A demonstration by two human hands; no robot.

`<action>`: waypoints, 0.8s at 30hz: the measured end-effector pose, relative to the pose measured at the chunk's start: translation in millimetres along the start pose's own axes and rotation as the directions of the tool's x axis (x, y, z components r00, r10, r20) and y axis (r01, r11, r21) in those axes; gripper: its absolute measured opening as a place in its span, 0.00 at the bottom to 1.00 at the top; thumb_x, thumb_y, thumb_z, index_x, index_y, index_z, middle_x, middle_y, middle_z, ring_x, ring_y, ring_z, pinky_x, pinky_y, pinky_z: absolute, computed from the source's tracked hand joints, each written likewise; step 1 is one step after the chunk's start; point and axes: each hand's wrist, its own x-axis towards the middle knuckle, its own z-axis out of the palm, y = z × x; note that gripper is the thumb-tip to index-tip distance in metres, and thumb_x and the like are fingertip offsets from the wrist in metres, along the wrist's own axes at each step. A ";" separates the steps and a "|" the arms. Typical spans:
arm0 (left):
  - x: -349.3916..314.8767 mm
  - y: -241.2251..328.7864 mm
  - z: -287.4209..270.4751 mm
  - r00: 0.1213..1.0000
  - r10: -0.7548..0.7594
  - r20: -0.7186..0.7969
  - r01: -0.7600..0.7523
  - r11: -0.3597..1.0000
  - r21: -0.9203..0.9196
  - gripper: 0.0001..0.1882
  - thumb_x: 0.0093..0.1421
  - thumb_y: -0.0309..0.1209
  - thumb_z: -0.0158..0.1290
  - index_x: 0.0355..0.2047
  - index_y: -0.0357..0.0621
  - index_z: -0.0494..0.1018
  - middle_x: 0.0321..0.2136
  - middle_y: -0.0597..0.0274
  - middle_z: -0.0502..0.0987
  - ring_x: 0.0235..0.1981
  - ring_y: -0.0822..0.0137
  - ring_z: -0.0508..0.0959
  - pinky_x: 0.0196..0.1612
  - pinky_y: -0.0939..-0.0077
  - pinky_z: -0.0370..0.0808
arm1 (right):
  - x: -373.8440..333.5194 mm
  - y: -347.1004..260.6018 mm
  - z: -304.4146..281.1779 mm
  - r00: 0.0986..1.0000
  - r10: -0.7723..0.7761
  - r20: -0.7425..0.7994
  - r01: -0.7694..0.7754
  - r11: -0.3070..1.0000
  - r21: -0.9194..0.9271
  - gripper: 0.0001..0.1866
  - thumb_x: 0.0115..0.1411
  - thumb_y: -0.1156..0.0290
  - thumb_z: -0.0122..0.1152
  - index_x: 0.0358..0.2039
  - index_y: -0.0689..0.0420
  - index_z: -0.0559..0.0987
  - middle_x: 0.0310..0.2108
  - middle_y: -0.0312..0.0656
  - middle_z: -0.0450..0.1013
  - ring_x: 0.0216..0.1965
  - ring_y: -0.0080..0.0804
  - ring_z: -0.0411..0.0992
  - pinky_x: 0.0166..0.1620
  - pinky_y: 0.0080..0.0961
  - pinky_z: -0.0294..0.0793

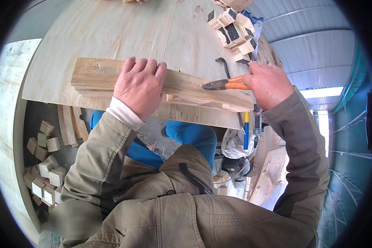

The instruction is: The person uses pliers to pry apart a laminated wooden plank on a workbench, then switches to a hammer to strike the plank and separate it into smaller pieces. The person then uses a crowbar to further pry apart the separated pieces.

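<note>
A long wooden beam (186, 84) lies across the near part of a plywood tabletop (107, 39). My left hand (140, 87) is wrapped over the beam near its middle, thumb side hidden. In my right hand (270, 82) are orange-handled pliers (235, 82), gripped by the handles. Their dark jaws rest on the beam's upper face, toward its right end; whether they pinch anything there is too small to tell. Beyond the pliers a bent black metal bar (223, 66) lies on the tabletop, partly hidden by them.
Stacked wood blocks (235, 33), some with black faces, stand at the far right. A blue-and-yellow handle (246, 130) hangs by the table's right front edge, beside an air tool (257, 126). More blocks (49, 177) and loose boards (68, 124) lie on the floor at left.
</note>
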 end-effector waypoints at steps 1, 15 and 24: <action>0.2 -0.3 0.6 1.000 -0.006 0.015 0.006 1.000 0.000 0.32 0.47 0.30 0.69 0.55 0.46 0.75 0.46 0.61 0.80 0.53 0.58 0.79 0.65 0.57 0.69 | 1.0 -1.7 -4.8 1.000 0.001 0.018 -0.001 1.000 -0.006 0.03 0.58 0.72 0.66 0.33 0.55 0.83 0.36 0.43 0.74 0.42 0.46 0.79 0.45 0.45 0.77; 0.2 -2.2 3.5 1.000 -0.002 -0.015 0.002 1.000 -0.021 0.30 0.46 0.30 0.69 0.52 0.45 0.75 0.44 0.60 0.80 0.52 0.57 0.79 0.64 0.56 0.70 | 31.4 -22.5 -46.4 0.947 -0.012 0.321 0.060 0.988 -0.141 0.08 0.56 0.76 0.67 0.37 0.54 0.87 0.35 0.48 0.79 0.40 0.48 0.82 0.43 0.44 0.83; -0.4 -2.7 4.1 1.000 -0.007 -0.005 0.007 1.000 -0.016 0.32 0.46 0.30 0.71 0.54 0.44 0.76 0.45 0.59 0.80 0.53 0.56 0.79 0.66 0.54 0.70 | 42.8 -21.5 -50.7 0.954 -0.021 0.299 0.091 0.971 -0.222 0.07 0.61 0.72 0.66 0.36 0.54 0.90 0.33 0.46 0.84 0.36 0.44 0.85 0.40 0.39 0.85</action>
